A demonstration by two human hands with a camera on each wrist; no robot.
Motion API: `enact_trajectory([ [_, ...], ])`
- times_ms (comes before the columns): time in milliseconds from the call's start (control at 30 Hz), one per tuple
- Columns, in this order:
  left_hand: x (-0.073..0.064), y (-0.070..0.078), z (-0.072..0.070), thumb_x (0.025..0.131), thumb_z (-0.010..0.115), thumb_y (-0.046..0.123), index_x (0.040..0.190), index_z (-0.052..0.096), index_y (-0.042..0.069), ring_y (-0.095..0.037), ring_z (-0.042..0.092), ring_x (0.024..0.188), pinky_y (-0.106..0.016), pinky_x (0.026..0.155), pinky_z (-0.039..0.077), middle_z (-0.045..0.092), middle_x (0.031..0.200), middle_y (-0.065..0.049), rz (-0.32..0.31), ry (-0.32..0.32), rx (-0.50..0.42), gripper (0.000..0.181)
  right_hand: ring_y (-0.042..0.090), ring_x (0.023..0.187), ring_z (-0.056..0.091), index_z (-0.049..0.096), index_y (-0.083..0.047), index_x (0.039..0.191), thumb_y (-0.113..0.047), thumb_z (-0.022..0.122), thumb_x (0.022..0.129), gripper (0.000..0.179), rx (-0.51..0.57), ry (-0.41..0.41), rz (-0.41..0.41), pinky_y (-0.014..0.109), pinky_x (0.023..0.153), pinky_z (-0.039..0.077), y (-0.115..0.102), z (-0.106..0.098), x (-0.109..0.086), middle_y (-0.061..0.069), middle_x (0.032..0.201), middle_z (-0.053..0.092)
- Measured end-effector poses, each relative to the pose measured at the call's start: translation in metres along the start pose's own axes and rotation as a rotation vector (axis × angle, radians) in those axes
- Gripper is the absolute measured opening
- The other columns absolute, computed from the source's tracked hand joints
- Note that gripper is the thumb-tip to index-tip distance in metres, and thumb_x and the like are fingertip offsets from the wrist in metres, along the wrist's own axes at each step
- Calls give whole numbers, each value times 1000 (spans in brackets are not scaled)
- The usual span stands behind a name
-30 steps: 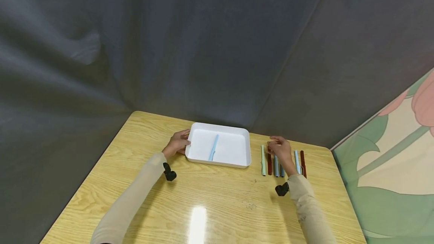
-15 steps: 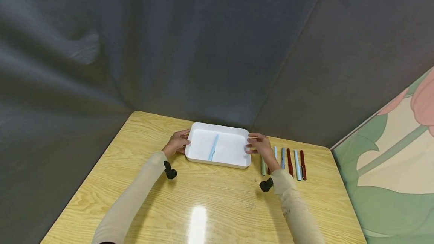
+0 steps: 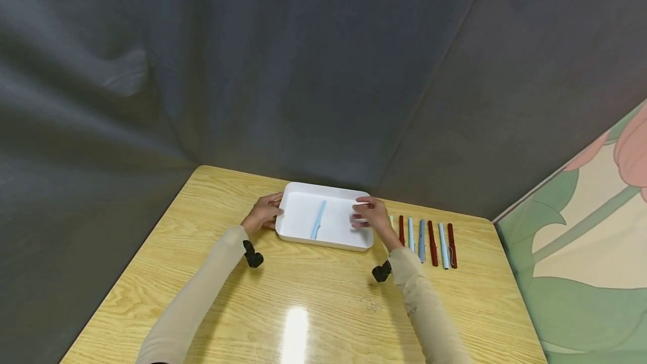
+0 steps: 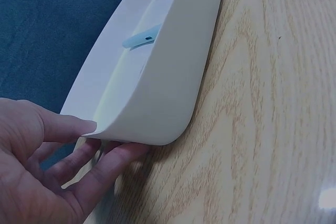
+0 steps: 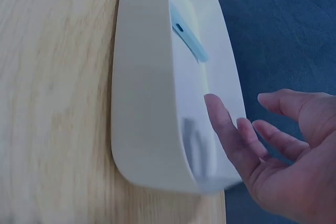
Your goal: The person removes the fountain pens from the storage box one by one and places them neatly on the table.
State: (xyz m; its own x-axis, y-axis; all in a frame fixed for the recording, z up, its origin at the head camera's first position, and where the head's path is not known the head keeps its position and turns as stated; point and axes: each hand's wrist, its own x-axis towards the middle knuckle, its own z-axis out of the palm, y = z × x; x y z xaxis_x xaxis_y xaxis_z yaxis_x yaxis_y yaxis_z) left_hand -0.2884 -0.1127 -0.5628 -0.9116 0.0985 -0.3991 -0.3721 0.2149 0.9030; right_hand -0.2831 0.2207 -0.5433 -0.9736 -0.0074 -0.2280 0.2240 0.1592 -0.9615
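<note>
A white rectangular tray [image 3: 333, 192] lies near the back edge of the table. On its floor rests a light blue pen [image 3: 318, 219], slanted, with a small dark slot in its barrel in both wrist views. My left hand [image 3: 262, 212] grips the tray's left end, thumb [image 4: 73, 128] on the rim and fingers under the outer wall. Above the tray's right end, my right hand [image 3: 373, 215] hovers with fingers spread and nothing in them. Its shadow falls on the tray floor in the right wrist view.
Right of the tray, several pens lie side by side: dark red [image 3: 432, 243], blue [image 3: 422, 240], light blue [image 3: 443, 246] and a pale green one [image 3: 391, 221] mostly behind my right wrist. A dark curtain [image 3: 323, 72] stands behind the wooden table [image 3: 242, 302].
My right hand has moved left from over the row of pens, past the tray's right rim, to above the tray. My left hand and the tray have stayed in place.
</note>
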Motion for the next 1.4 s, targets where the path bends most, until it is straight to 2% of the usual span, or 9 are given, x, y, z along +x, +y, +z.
enact_trajectory([
  [200, -2, -1, 0, 102, 57, -1, 164, 39, 17, -41, 68, 119, -44, 74, 66, 52, 154, -24, 3, 2, -5, 67, 42, 96, 75, 58, 11, 135, -7, 69, 99, 41, -25, 28, 29, 46, 74, 66, 2, 16, 1, 25, 111, 69],
  [433, -4, 0, 3, 103, 56, -1, 164, 38, 17, -42, 69, 117, -43, 71, 66, 53, 153, -24, 11, 8, -4, 66, 27, 74, 75, 64, 7, 124, -11, 73, 94, 36, -243, 107, 35, 41, 65, 66, 7, 38, 3, 23, 104, 73],
  [533, -6, -1, 4, 102, 57, -1, 164, 38, 16, -42, 69, 117, -41, 70, 66, 52, 153, -25, 5, -2, -14, 66, 26, 73, 74, 65, 7, 121, -12, 74, 93, 36, -253, 89, 36, 38, 62, 65, 6, 44, 2, 22, 101, 73],
  [733, -5, -1, 5, 102, 57, 0, 164, 38, 15, -42, 68, 120, -41, 71, 66, 52, 154, -24, 9, -12, -31, 66, 32, 83, 75, 64, 7, 127, -13, 76, 94, 41, -278, 70, 27, 39, 66, 66, 2, 61, -2, 28, 118, 70],
  [967, -3, -5, 7, 101, 57, -2, 162, 41, 13, -42, 70, 116, -41, 70, 66, 53, 153, -24, 31, -16, -42, 65, 26, 76, 72, 62, 10, 124, -11, 79, 90, 43, -292, 46, -11, 35, 59, 64, 6, 81, -5, 22, 102, 70],
  [1067, -4, -6, 7, 101, 58, -2, 162, 41, 12, -41, 70, 116, -39, 67, 65, 53, 153, -24, 35, -10, -37, 65, 25, 67, 73, 63, 8, 124, -15, 82, 89, 46, -376, 45, -35, 34, 57, 63, 6, 89, -5, 17, 96, 69],
  [1200, -6, -5, 7, 101, 57, -2, 163, 40, 12, -41, 69, 117, -36, 65, 65, 52, 154, -24, 39, -18, -28, 65, 25, 60, 74, 65, 4, 118, -17, 86, 86, 44, -559, 78, -59, 32, 60, 59, 7, 99, -5, 14, 88, 71],
  [1300, -6, -4, 7, 101, 58, -1, 163, 39, 12, -39, 70, 115, -35, 65, 65, 51, 155, -23, 34, -21, -27, 66, 27, 66, 72, 69, 2, 110, -12, 86, 83, 35, -680, 123, -80, 36, 65, 56, 7, 104, -6, 15, 87, 74],
  [1400, -4, -5, 7, 101, 58, -1, 163, 39, 12, -37, 72, 112, -35, 65, 65, 51, 155, -24, 34, -17, -29, 66, 30, 75, 69, 71, 1, 103, -6, 83, 81, 27, -728, 161, -86, 42, 69, 57, 7, 104, -8, 16, 90, 75],
])
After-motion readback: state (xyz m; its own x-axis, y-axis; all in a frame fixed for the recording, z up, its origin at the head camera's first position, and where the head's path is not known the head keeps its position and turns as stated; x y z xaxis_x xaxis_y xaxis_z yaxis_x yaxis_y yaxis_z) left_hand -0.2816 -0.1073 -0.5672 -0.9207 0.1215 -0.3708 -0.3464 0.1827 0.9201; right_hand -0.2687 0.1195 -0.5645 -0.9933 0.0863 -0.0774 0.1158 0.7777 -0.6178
